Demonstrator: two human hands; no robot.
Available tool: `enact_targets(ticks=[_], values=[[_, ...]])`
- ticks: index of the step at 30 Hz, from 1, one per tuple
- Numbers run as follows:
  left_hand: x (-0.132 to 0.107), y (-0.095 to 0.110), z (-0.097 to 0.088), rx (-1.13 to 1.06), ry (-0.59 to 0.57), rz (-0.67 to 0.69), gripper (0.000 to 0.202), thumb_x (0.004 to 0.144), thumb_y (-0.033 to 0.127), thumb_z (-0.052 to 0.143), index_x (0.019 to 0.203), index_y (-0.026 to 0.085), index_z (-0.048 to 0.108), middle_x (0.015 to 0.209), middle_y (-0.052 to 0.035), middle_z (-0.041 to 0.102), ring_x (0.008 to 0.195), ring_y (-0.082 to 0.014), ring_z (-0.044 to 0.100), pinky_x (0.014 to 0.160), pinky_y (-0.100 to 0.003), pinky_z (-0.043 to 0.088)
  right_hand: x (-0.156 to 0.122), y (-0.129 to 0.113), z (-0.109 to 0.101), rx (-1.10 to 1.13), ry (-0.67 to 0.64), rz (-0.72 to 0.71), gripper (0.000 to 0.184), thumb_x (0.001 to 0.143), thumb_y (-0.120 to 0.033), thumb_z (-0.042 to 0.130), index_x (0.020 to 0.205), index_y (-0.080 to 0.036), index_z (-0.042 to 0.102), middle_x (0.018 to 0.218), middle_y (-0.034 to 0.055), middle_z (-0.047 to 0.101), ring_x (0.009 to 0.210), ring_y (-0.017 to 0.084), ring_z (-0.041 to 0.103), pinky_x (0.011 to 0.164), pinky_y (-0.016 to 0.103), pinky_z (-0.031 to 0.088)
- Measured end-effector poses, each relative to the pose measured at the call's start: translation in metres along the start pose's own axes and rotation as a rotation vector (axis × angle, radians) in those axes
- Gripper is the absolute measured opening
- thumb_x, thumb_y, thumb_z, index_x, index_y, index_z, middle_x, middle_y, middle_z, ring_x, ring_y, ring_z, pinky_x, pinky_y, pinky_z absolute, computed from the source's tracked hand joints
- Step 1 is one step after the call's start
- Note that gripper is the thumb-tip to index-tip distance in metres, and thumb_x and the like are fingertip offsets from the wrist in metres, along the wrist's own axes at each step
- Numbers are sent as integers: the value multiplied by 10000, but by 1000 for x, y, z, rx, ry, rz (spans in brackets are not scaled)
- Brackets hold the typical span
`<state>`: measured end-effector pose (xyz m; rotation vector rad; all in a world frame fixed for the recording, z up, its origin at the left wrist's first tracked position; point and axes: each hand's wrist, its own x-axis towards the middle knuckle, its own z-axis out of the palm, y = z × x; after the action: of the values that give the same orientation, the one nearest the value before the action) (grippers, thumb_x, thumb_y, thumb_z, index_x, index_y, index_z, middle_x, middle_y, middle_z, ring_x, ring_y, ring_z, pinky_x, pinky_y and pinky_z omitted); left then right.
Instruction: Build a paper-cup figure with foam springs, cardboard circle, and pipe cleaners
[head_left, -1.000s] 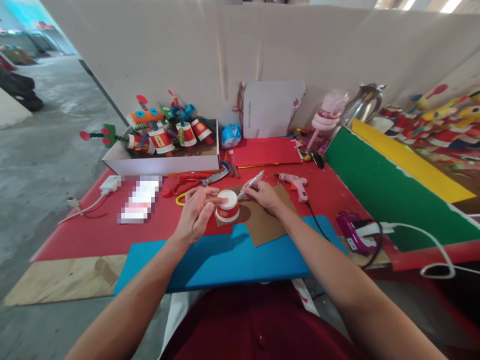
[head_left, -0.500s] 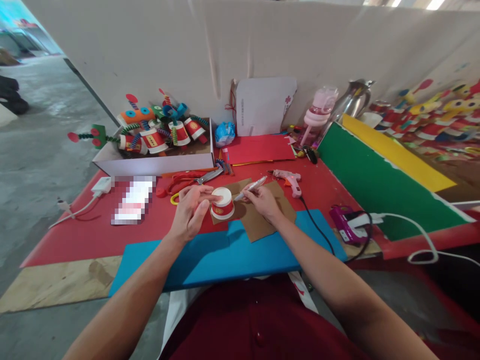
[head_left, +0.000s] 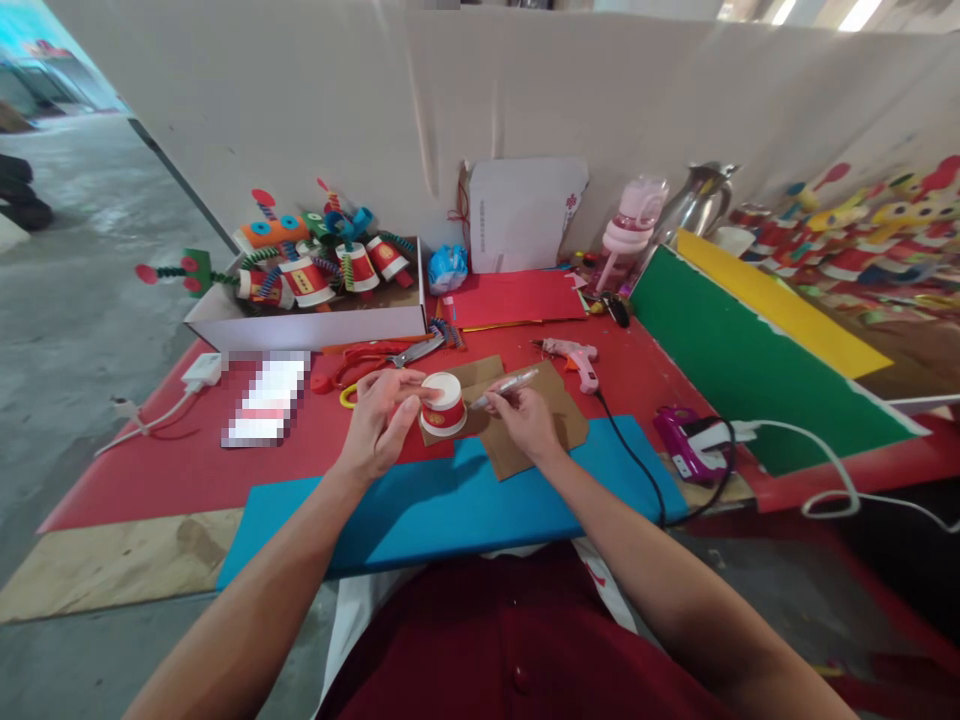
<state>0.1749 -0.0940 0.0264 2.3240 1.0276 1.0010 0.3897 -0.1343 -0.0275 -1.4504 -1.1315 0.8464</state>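
Observation:
A red and white paper cup (head_left: 444, 412) stands upside down on a piece of brown cardboard (head_left: 486, 372). My left hand (head_left: 384, 422) holds it down from the left, with fingertips on the cup's white base and the thumb held apart, near its side. Pinched between the fingers of my right hand (head_left: 526, 418) is a whitish marker pen (head_left: 517, 381). The pen's lower end points left, close to the cup's right side, and I cannot tell if it touches. A larger cardboard piece (head_left: 559, 410) lies under my right hand.
A pink glue gun (head_left: 574, 362) with a black cord lies right of the cardboard. Behind my left hand are red-handled scissors (head_left: 375, 358). A white box (head_left: 315, 328) holds several cup figures. A purple power strip (head_left: 682, 445) sits right, beside a green board (head_left: 750, 370).
My right hand has shifted slightly, and the marker lies at a flatter angle with its lower end a little farther from the cup. The left hand stays on the cup.

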Motion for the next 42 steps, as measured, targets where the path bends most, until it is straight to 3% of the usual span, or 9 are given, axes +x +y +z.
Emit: enact_targets(ticks=[9, 25, 42], values=[[0, 1, 0, 8, -10, -19, 460, 930, 495, 273, 1016, 226, 636, 1055, -62, 704, 1086, -266, 524, 998, -451, 320, -14, -8, 0, -121, 17, 31, 139, 826, -339, 595, 841, -216, 659, 849, 77, 739, 833, 248, 702, 801, 380, 547], [1, 5, 0, -27, -17, -39, 432, 916, 518, 300, 1056, 215, 575, 901, -61, 732, 1051, -262, 550, 979, -449, 320, -30, -18, 2, -215, 37, -22, 144, 834, -337, 576, 823, -230, 671, 833, 51, 735, 790, 241, 695, 758, 338, 519], [2, 5, 0, -34, -20, -8, 375, 920, 466, 318, 1067, 205, 544, 928, -60, 746, 1048, -261, 556, 970, -460, 315, -41, -22, 6, -249, 36, -57, 172, 851, -350, 553, 848, -226, 673, 874, 51, 730, 799, 233, 688, 753, 315, 511]])
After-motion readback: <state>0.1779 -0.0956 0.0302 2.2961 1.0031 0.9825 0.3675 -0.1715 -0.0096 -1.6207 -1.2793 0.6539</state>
